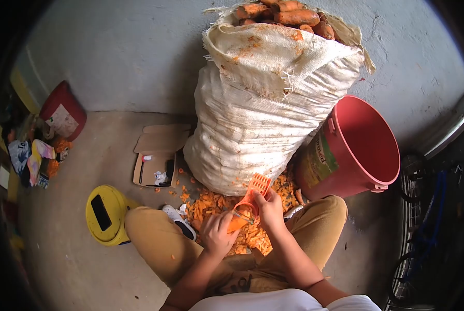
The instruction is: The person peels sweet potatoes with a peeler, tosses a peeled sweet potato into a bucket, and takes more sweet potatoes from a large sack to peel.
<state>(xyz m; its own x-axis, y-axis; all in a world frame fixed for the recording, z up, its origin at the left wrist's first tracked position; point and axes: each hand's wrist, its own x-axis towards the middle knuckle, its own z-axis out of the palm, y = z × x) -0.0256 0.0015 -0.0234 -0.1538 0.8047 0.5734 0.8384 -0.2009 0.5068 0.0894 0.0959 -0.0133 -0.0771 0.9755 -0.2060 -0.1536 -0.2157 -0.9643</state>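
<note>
My left hand point(215, 234) is closed around a peeled orange carrot point(237, 223), held low between my knees. In my right hand point(270, 208) is an orange plastic peeler point(259, 184) with a slotted end pointing up and away from me. The peeler's lower part sits against the carrot's upper end; its blade is too small to make out. Below both hands, a heap of orange carrot peelings point(258, 239) covers the floor between my legs and reaches the sack's base.
A tall white woven sack point(242, 114) filled with carrots point(296, 17) stands ahead against the wall. Right of it leans a red bucket point(366, 150). A yellow bucket point(118, 199) with a phone point(100, 212) on its lid and an open cardboard box point(150, 170) are at left.
</note>
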